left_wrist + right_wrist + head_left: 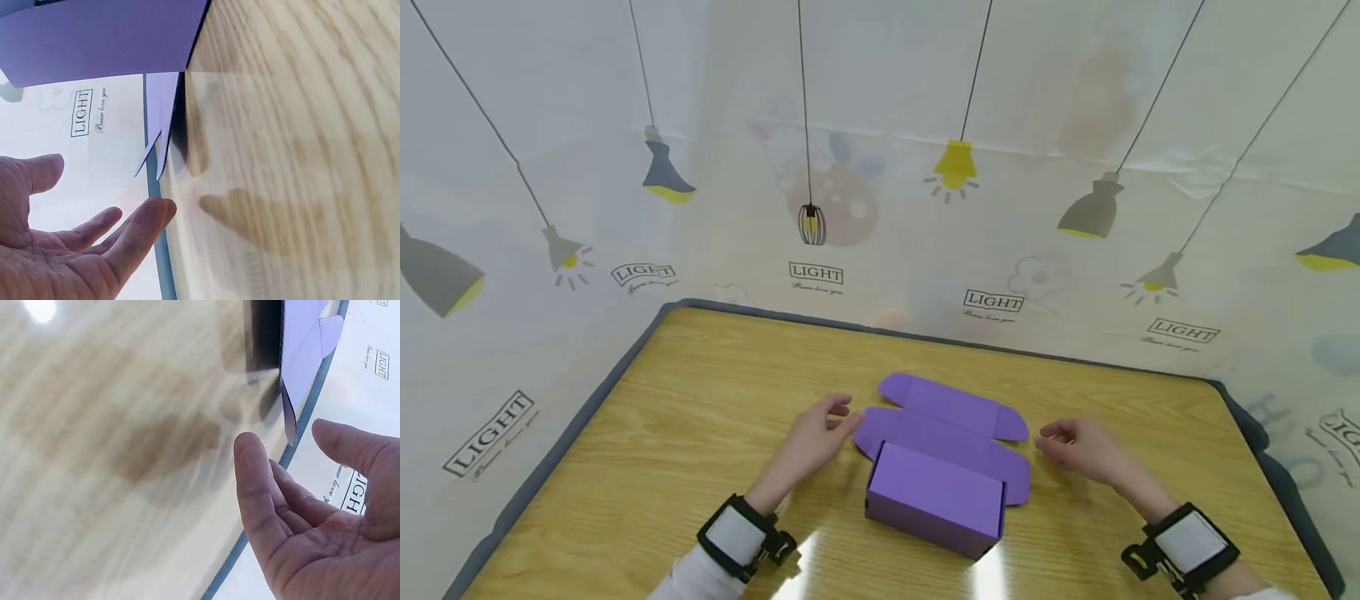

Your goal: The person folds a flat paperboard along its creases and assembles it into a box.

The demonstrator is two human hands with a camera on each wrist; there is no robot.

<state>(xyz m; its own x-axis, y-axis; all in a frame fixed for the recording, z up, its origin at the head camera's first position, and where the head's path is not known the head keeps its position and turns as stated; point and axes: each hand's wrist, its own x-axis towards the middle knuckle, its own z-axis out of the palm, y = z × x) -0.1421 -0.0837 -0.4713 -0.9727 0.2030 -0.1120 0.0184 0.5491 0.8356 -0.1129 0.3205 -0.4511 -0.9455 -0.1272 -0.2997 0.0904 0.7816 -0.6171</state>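
Observation:
A purple cardboard box (pixel 936 487) sits on the wooden table with its lid (pixel 947 442) folded back, away from the body. Beyond the lid panel extends a front flap (pixel 955 404) with rounded ends. My left hand (pixel 817 432) hovers just left of the lid's left side tab, its fingers loosely bent. In the left wrist view that hand (pixel 94 250) holds nothing, a small gap away from the flaps (pixel 161 125). To the right of the lid, my right hand (pixel 1086 452) is held apart from it. The right wrist view shows this hand (pixel 312 531) with relaxed fingers and nothing in it.
The wooden table (pixel 715 375) has a dark grey edge (pixel 925 336) along its back and sides. Behind it hangs a pale sheet (pixel 895 83) printed with lamps. Each wrist wears a black strap with a camera (pixel 778 546).

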